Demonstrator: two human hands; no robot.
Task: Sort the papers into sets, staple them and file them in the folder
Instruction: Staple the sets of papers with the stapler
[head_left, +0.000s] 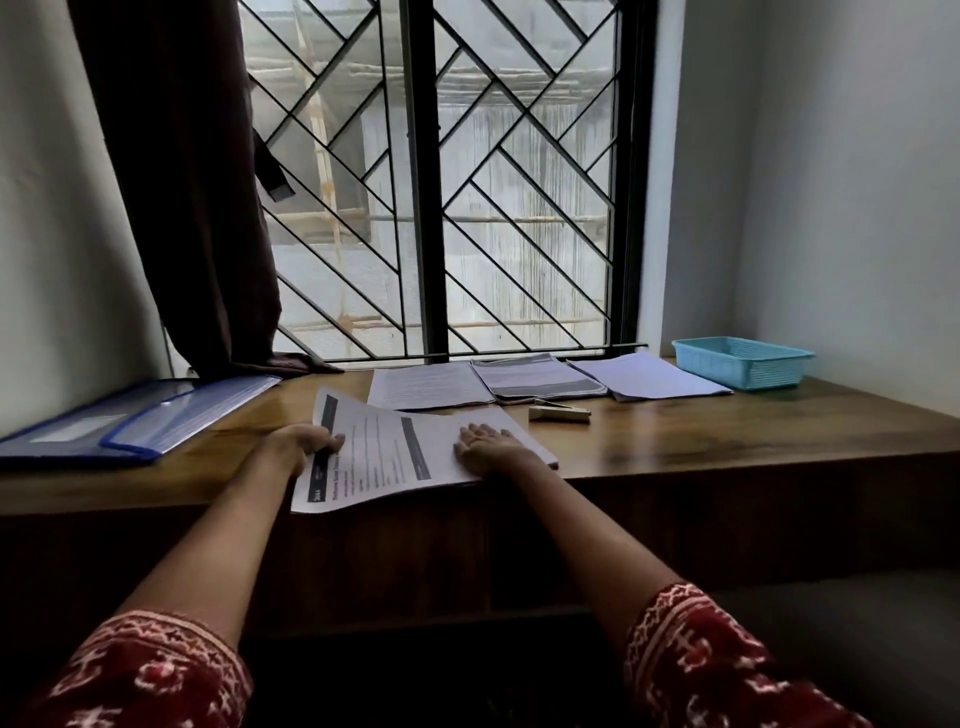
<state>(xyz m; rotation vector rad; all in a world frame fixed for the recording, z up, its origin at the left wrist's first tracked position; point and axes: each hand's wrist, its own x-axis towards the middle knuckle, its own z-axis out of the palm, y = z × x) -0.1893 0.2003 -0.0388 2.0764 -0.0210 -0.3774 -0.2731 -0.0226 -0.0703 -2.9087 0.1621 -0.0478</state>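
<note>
Both forearms reach out over the wooden surface (727, 431) to the papers.
Left hand (304, 446) pinches a printed sheet (374, 457) by its left edge, lifting it off the stack (519, 441); right hand (485, 446) lies flat, fingers straight, pressing that stack. Beyond lie three sorted piles (540, 382), a stapler (560, 412), and at left a blue folder (130, 421).

Blue folder (130, 421), light blue basket (740, 361), brown wooden desk (727, 436), dark brown curtain (182, 182), red white-patterned sleeves (701, 665).
</note>
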